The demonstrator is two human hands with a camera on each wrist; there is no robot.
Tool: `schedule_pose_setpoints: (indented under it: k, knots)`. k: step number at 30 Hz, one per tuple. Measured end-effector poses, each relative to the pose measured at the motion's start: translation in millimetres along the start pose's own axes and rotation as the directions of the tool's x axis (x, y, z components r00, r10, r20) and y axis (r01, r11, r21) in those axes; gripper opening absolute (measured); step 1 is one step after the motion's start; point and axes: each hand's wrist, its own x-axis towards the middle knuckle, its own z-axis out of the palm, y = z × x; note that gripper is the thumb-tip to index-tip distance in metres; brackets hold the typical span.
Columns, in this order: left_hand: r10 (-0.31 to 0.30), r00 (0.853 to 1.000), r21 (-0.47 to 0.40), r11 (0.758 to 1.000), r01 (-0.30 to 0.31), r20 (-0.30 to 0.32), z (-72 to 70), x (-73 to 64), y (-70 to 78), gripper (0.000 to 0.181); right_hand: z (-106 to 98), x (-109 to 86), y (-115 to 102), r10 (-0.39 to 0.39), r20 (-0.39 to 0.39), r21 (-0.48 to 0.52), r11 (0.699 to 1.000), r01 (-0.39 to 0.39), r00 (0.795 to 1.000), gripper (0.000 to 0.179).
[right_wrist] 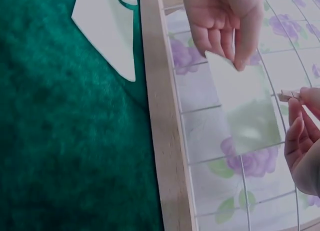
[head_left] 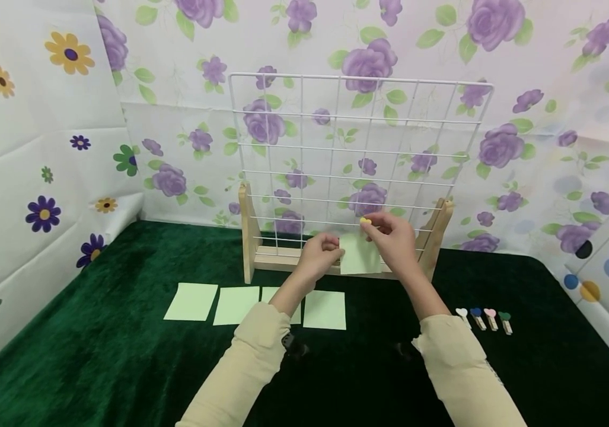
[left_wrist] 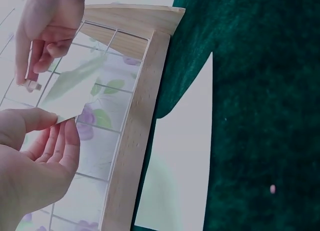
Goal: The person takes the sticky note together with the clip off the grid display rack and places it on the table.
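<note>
Between thumb and fingers, my left hand [head_left: 319, 258] pinches the left edge of a pale green paper square [head_left: 359, 255]. The paper stands upright in front of the lower part of a white wire grid [head_left: 336, 148]. My right hand [head_left: 394, 240] pinches a small wooden clothespin [right_wrist: 287, 95] with a yellow heart [head_left: 365, 220] on it, close to the paper's top edge. In the right wrist view the clothespin's tip is by a grid wire beside the paper; whether it bites the paper I cannot tell.
The grid stands in a wooden base [head_left: 272, 259]. Several more paper squares [head_left: 191, 302] lie in a row on the dark green cloth [head_left: 123, 344], partly behind my left forearm. At the right lie several clothespins [head_left: 491, 317] with white, blue, pink and green hearts. Flowered fabric [head_left: 187, 172] hangs behind.
</note>
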Motion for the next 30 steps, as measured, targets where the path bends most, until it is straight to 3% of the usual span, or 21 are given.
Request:
schedule_pose_setpoints:
  k: [7,11,16,23,30]
  knots:
    - [-0.006,0.999,-0.032,0.999,0.007,0.04,-4.5,-4.8,-1.0,0.043,-7,-5.7,4,0.024,0.09,-0.064,0.998,-0.018,0.996,0.023]
    - [-0.014,0.998,-0.038,0.999,0.016,0.064,-7.1,-6.9,-3.4,0.032,-12,-9.1,9,0.074,0.155,-0.048,0.997,-0.067,0.985,0.027]
    - [-0.035,0.995,0.037,0.999,0.031,0.089,-9.3,-11.0,-4.5,0.015,-20,-13.3,14,0.142,0.206,-0.04,0.99,-0.137,0.968,0.031]
    - [-0.059,0.98,0.142,0.989,0.032,0.192,-10.3,-17.9,-7.7,0.014,-33,-17.9,21,0.154,0.243,-0.048,0.988,-0.147,0.958,0.031]
    - [-0.08,0.969,0.192,0.981,0.035,0.234,-12.4,-22.3,-10.0,0.015,-51,-25.3,31,0.186,0.271,-0.044,0.983,-0.18,0.945,0.037]
